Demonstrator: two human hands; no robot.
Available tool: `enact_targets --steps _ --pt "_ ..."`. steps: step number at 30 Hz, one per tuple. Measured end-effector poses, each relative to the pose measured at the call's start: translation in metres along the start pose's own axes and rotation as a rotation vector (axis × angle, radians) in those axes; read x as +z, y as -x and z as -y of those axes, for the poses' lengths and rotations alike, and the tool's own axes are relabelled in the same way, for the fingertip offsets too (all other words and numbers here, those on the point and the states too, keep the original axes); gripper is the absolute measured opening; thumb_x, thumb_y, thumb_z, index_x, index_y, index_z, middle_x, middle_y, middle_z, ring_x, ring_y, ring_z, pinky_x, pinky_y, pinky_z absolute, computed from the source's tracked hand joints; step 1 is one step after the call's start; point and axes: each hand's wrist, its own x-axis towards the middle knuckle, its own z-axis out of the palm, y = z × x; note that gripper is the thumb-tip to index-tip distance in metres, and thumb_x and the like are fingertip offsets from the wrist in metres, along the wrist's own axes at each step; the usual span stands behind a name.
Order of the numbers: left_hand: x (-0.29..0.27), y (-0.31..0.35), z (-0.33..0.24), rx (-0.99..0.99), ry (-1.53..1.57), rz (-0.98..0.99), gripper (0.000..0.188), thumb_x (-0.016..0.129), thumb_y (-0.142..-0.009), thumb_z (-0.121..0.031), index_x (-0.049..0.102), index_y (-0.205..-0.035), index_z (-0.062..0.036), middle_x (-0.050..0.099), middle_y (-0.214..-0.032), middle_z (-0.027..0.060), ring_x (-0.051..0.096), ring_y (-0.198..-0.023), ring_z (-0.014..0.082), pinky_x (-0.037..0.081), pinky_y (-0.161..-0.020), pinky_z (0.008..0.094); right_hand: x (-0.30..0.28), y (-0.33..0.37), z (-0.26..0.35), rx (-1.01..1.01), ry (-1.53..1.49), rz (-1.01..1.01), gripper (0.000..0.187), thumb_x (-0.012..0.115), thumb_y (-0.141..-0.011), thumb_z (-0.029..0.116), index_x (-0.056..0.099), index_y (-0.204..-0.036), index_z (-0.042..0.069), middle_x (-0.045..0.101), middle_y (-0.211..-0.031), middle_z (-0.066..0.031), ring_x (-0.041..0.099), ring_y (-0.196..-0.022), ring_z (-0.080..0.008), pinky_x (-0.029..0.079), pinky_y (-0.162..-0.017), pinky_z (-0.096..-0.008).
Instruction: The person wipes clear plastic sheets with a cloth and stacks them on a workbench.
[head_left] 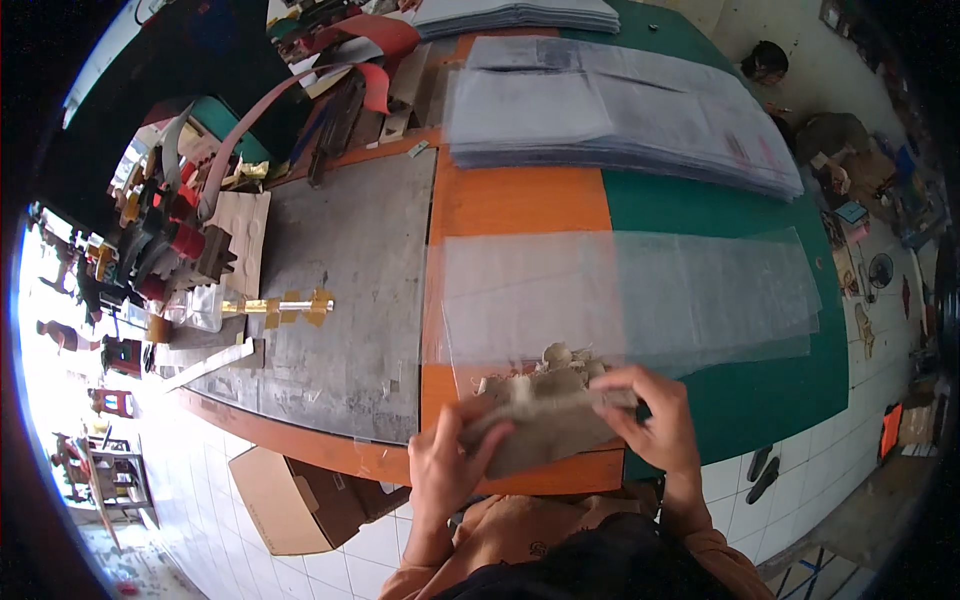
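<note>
**Work is going on at an orange-and-green desk (740,400)**

On the view's clock face, a flat grey plate (345,225) is covering the desk at 9 o'clock. A thick stack of plastic sheets (640,135) is lying at 1 o'clock, and several clear sheets (610,290) are spreading out at 3 o'clock. At 5 o'clock, over the near edge, a ragged grey-brown piece (550,440) is being held. The left hand (445,455), at 6 o'clock, is gripping its left end; the right hand (655,420), at 4 o'clock, is pinching its right end.
</note>
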Motion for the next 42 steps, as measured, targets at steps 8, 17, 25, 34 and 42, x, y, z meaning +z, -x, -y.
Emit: enact_targets --steps 8,17,25,34,42 --pt "0.017 0.015 0.014 -0.118 0.102 -0.041 0.08 0.074 -0.066 -0.007 0.026 -0.131 -0.0086 0.049 -0.113 0.0193 0.055 -0.098 0.0291 0.052 -0.074 0.0377 0.023 -0.003 -0.006 0.108 0.333 -0.07 0.04 0.061 -0.079 0.009 0.047 -0.116 0.006 0.048 -0.114 -0.018 0.055 -0.096 -0.0323 0.048 -0.073 -0.038" --pt "0.006 0.025 0.012 0.241 -0.263 0.343 0.064 0.066 -0.07 -0.035 0.046 -0.124 -0.0057 0.038 -0.132 0.0165 0.038 -0.122 0.0283 0.036 -0.097 0.0402 0.049 0.016 0.006 -0.173 0.699 0.261 0.084 0.037 -0.076 0.068 0.037 -0.13 0.004 0.03 -0.138 -0.0126 0.024 -0.13 -0.0256 0.012 -0.103 -0.055" --pt "-0.005 0.015 0.012 0.48 -0.405 0.229 0.034 0.059 -0.075 -0.026 0.06 -0.104 -0.0091 0.061 -0.103 0.0066 0.058 -0.099 0.0176 0.045 -0.081 0.0298 0.049 0.013 -0.004 -0.349 0.775 0.254 0.076 0.051 -0.072 0.06 0.041 -0.128 0.009 0.036 -0.135 -0.0088 0.027 -0.129 -0.024 0.015 -0.103 -0.0547" --pt "-0.008 -0.009 0.023 0.386 0.048 0.358 0.059 0.062 -0.072 -0.047 0.051 -0.108 -0.0017 0.057 -0.112 0.0116 0.056 -0.101 0.024 0.043 -0.083 0.0373 -0.006 0.041 -0.013 0.456 -0.525 -0.108 0.03 0.046 -0.079 0.002 0.054 -0.108 0.002 0.06 -0.104 -0.0114 0.058 -0.098 -0.0224 0.045 -0.084 -0.0357" --pt "0.005 0.007 0.026 0.321 -0.424 0.724 0.054 0.053 -0.078 -0.041 0.047 -0.121 -0.0079 0.038 -0.134 0.0068 0.032 -0.126 0.021 0.017 -0.105 0.0437 0.013 0.029 0.007 -0.327 0.489 0.183 0.032 0.057 -0.08 0.022 0.059 -0.111 0.027 0.047 -0.127 -0.002 0.039 -0.121 -0.0216 0.026 -0.102 -0.0417"
